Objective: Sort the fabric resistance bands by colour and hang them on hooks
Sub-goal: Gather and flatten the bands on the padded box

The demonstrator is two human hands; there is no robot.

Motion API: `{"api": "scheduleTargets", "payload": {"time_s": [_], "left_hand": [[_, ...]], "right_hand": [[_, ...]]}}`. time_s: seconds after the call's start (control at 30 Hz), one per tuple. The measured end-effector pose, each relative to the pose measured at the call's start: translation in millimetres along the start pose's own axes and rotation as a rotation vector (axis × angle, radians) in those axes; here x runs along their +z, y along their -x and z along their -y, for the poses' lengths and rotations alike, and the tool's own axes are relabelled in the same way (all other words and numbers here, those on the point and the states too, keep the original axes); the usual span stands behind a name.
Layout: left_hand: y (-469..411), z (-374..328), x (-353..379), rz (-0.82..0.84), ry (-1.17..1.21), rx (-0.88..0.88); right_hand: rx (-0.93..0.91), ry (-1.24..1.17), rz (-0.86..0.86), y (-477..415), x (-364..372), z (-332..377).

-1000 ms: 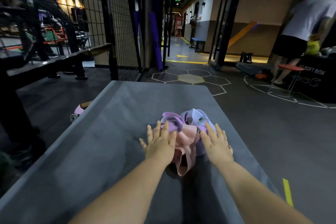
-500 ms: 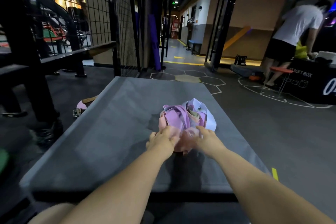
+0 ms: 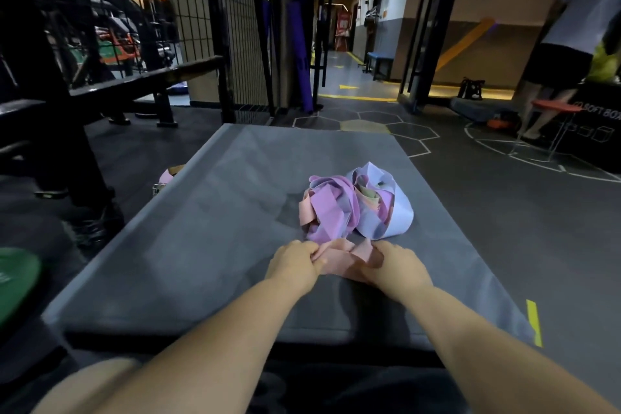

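Gripping a peach band [image 3: 337, 262], apparently — left hand [image 3: 291, 265] and right hand [image 3: 399, 266].

Dim ceiling-lit hall, soft overall blur, perhaps motion-smeared at the warped wide-angle edges.

- One wide-angle head-worn view, above the near edge of the grey tabletop [image 3: 201, 245].
- It faces forward and down along the tabletop, close over it.
- Past the tabletop's far edge it reaches a corridor [image 3: 346, 77].
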State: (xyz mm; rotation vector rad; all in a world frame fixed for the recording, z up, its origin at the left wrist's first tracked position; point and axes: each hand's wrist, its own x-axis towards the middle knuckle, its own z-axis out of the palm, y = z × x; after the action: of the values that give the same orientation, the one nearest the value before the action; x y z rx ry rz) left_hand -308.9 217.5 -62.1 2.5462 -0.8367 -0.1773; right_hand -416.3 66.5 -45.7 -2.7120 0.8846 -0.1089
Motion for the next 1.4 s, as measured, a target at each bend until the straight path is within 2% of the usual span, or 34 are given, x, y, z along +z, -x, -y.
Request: {"api": "scheduleTargets", "payload": {"time_s": [0.23, 0.33, 0.43, 0.53, 0.63, 0.87, 1.1, 1.27, 1.4], "left_hand": [[14, -4, -21, 0.02, -0.022, -0.001], [21, -8, -20, 0.07, 0.027, -0.015], [26, -11, -16, 0.12, 0.042, -0.034], [27, -11, -12, 0.114, 0.139, -0.055], [23, -7, -11, 0.089, 0.243, -0.052], [10, 0, -13, 0.105, 0.318, -0.04], [-2, 8, -18, 0.15, 0.396, -0.046], [-10, 15, -23, 0.151, 0.434, -0.027], [-10, 17, -29, 0.175, 0.435, 0.007]], "right_hand": [[-0.052, -0.268, 0.154, 10, -26, -23], [-0.068, -0.394, 0.147, 11, -27, -35], [-0.076, -0.324, 0.147, 14, -24, -50], [-0.079, -0.265, 0.122, 15, -28, -64], [-0.08, -0.303, 0.1, 15, -36, -76], [-0.037, -0.492, 0.127, 11, -45, -108], [-0.034, -0.482, 0.109, 11, -49, -126], [-0.029, -0.717, 0.008, 9, -59, -131], [-0.012, -0.839, 0.008, 7, -63, -135]]}}
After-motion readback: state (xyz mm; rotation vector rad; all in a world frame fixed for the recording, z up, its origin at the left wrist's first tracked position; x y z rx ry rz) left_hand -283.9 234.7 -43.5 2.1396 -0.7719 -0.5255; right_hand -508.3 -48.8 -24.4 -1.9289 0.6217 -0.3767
